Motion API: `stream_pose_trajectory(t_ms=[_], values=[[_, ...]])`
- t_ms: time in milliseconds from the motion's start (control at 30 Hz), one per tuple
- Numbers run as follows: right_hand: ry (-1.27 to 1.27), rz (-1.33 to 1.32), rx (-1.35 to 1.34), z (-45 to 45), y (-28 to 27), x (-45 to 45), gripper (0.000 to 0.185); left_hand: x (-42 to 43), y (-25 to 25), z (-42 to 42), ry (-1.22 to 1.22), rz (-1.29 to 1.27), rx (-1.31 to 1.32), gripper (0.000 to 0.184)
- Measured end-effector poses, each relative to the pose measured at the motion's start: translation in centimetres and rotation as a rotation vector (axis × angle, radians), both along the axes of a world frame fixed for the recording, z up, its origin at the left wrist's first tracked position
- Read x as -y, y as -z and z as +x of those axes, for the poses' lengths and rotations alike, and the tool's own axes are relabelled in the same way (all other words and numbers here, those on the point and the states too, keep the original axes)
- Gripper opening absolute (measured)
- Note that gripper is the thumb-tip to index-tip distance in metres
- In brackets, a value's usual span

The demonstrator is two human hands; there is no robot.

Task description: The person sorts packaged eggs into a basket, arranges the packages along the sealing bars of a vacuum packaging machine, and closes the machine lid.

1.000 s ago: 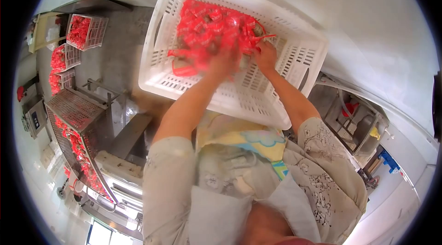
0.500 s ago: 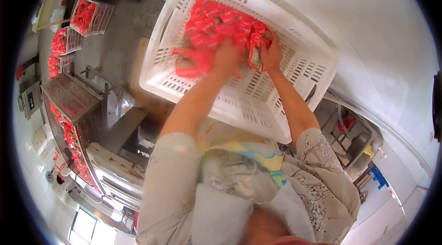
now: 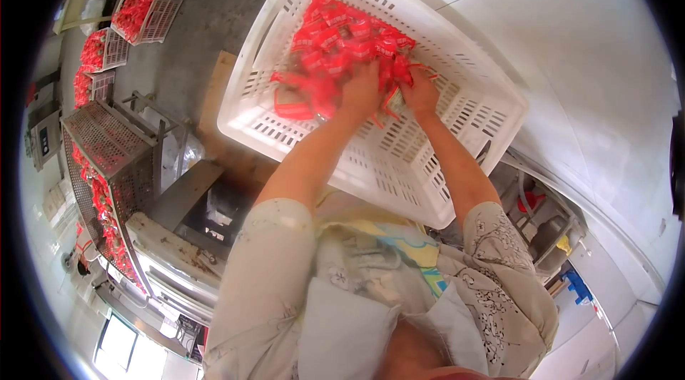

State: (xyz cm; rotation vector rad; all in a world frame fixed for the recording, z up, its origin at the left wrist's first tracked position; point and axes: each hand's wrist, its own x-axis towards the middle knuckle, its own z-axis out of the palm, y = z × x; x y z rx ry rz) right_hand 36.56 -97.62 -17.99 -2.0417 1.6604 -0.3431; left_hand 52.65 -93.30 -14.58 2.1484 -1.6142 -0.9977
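Red packets [image 3: 330,39] lie in a loose pile inside the white crate [image 3: 479,73], mostly at its left and far side. The high walls seem useful for this, because such small and slippery packets could spread easily on an open surface. The slots in the walls perhaps make the crate lighter and let air pass.

The left hand [image 3: 360,91] is on the near side of the pile, palm probably down. It is blurred, so I cannot tell if its fingers are spread or pinching a packet. The right hand [image 3: 422,93] is at the right edge of the pile, with fingers bent towards a packet and touching it; whether they pinch it, I cannot tell. With the hands side by side, the packets between them can probably be reached from two sides.

At the far left, smaller-looking crates [image 3: 155,22] also contain red packets, and to the left stands a perforated metal rack [image 3: 107,139], with more packets beside it.
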Motion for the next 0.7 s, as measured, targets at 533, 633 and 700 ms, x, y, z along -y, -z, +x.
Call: stream_pose_trajectory(t_ms=[533,633,700], values=[[0.151,-0.179,0.312,-1.1,-9.0,-0.5,0.022,1.3,-7.7,3.4,0.072,-0.456,-0.248,0.018],[0.005,-0.31,0.331,-0.1,-12.8,0.8,0.023,0.4,-11.5,5.4,-0.017,-0.455,-0.31,0.022],[-0.118,-0.23,0.322,1.1,-15.6,1.3,0.023,-0.6,-14.0,6.3,-0.075,-0.455,-0.386,0.024]])
